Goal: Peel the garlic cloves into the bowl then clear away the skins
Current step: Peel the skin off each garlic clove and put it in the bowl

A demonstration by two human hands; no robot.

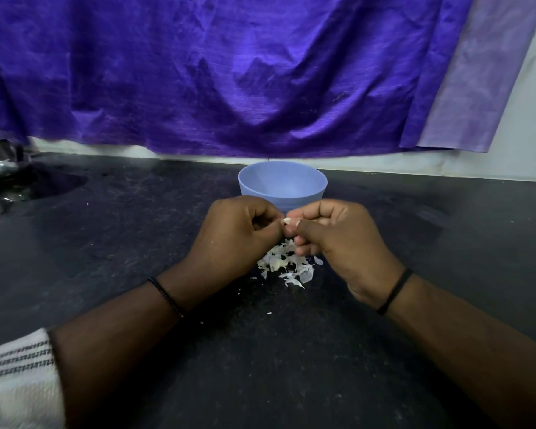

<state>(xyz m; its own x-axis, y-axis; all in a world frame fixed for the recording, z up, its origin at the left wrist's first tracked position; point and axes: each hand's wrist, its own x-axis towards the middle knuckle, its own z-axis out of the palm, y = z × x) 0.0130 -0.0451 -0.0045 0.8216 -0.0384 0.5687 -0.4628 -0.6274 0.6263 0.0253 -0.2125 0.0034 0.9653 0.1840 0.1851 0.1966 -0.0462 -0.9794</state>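
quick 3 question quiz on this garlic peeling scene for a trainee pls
1. True or false: the garlic skins lie inside the blue bowl.
2. What do the left hand and right hand pinch between them?
3. The bowl stands: A) left of the hands B) behind the hands C) on the skins

Key: 1 false, they lie on the dark counter below the hands. 2 a garlic clove. 3 B.

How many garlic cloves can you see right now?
1: a garlic clove pinched between the left hand and right hand, in front of the bowl. More may hide in the skins or bowl.
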